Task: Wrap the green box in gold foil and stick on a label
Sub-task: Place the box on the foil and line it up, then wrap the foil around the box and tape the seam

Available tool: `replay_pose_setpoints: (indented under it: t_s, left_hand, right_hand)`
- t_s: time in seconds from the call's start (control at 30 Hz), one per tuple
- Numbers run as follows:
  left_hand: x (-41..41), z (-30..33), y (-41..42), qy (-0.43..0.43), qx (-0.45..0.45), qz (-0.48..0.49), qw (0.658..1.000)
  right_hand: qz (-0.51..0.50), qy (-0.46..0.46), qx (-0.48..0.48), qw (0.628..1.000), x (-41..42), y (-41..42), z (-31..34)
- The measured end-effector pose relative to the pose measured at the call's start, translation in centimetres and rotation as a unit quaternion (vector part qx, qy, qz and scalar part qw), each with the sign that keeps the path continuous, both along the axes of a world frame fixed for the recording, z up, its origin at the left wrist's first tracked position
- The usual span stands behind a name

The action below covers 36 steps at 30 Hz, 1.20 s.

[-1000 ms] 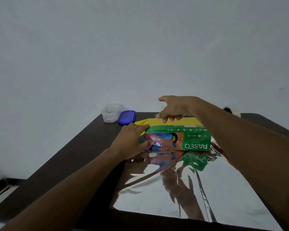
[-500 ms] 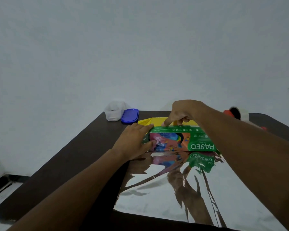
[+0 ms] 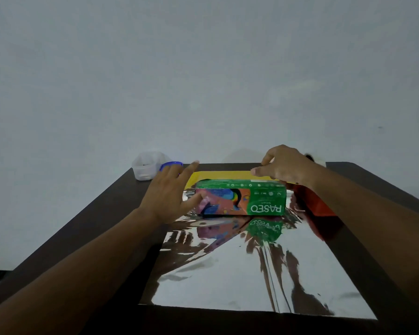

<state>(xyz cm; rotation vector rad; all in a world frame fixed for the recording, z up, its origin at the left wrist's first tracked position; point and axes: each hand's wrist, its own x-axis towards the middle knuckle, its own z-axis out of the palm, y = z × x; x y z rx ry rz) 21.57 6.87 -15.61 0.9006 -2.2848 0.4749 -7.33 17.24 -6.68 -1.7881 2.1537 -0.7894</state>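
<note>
Judging from where things lay, I put the wrap at barely begun; the box (image 3: 240,197) sat on the foil (image 3: 247,274) near the sheet's far edge, and every face I could see was bare; the far strip of foil showed its yellow side behind the box, turned up a little as far as I could tell; folding the sheet over, closing the ends and sticking the label all remained, and I could see no label anywhere. My left hand (image 3: 169,197) was spread, fingers straight, at the box's left end, thumb against the near face, gripping nothing; my right hand (image 3: 283,168) hovered over the box's far right corner with fingers loosely bent; whether its tips pinched the foil edge or only touched it I could not tell. The box lay on its long side, long axis running left to right across the foil, parallel to the sheet's far edge; its printed face pointed toward me, lettering upside down. A tub (image 3: 146,166) stood on the table (image 3: 94,228) beyond the box's left end.
</note>
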Motion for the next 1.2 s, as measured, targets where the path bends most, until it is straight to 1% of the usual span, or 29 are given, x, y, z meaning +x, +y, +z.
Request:
replay_pose_setpoints:
  t_s: [0.07,0.1,0.2,0.23,0.27,0.33,0.37,0.47,0.53,0.6,0.67,0.73,0.83,0.9,1.0,1.07,1.2]
  left_hand:
    - [-1.2,1.1,0.1,0.001,-0.034,-0.013,0.999]
    - [-1.9,1.6,0.1,-0.016,-0.043,-0.024,0.999]
    - [-4.0,2.0,0.0,-0.106,-0.067,-0.065,0.990]
    - [-4.4,2.0,-0.1,-0.114,-0.069,-0.073,0.988]
    - [-4.8,2.0,0.0,-0.102,-0.066,-0.081,0.989]
    - [-5.1,2.3,-0.1,-0.050,-0.047,-0.097,0.993]
    - [-5.1,2.4,-0.2,-0.038,-0.042,-0.102,0.993]
    - [-4.8,2.6,-0.6,-0.062,-0.034,-0.108,0.992]
    - [-4.9,3.0,-0.8,-0.054,-0.014,-0.104,0.993]
    - [-5.6,3.6,-1.0,-0.044,0.033,-0.080,0.995]
    - [-6.7,4.2,-1.3,-0.066,0.099,-0.045,0.992]
    - [-7.9,4.7,-1.5,-0.113,0.161,-0.017,0.980]
    - [-9.7,5.1,-1.8,-0.199,0.224,0.010,0.954]
    - [-10.2,4.9,-2.0,-0.229,0.249,0.019,0.941]
    - [-9.8,4.1,-2.0,-0.227,0.253,0.027,0.940]
    - [-9.2,3.8,-1.6,-0.225,0.241,0.047,0.943]
    - [-8.5,5.4,-0.1,-0.225,0.240,0.153,0.932]
  right_hand:
    - [-0.017,-0.009,-0.019,1.000,-1.2,0.6,-0.4]
    - [-0.025,-0.009,-0.023,0.999,-1.7,0.9,-0.6]
    - [-0.034,-0.016,-0.019,0.999,-3.0,1.5,-1.4]
    - [-0.036,-0.022,-0.014,0.999,-3.3,1.6,-1.8]
    - [-0.038,-0.025,-0.007,0.999,-3.7,1.9,-2.2]
    - [-0.043,-0.019,-0.001,0.999,-4.1,2.1,-2.9]
    - [-0.045,-0.018,-0.004,0.999,-4.2,2.1,-3.3]
    - [-0.050,-0.020,-0.006,0.999,-4.1,1.7,-3.7]
    - [-0.054,-0.009,0.003,0.998,-3.9,1.4,-3.7]
    - [-0.067,0.004,0.017,0.998,-3.7,1.4,-3.7]
    - [-0.078,-0.012,0.028,0.996,-3.5,1.6,-3.8]
    - [-0.081,-0.070,0.028,0.994,-3.3,1.8,-4.0]
    - [-0.066,-0.225,0.017,0.972,-3.0,1.9,-4.5]
    - [-0.043,-0.274,0.015,0.961,-2.9,1.9,-4.8]
    - [-0.022,-0.319,-0.005,0.947,-2.8,1.9,-4.8]
    - [-0.012,-0.374,-0.027,0.927,-2.5,1.6,-5.0]
    - [0.023,-0.466,-0.032,0.884,-1.4,0.5,-5.5]
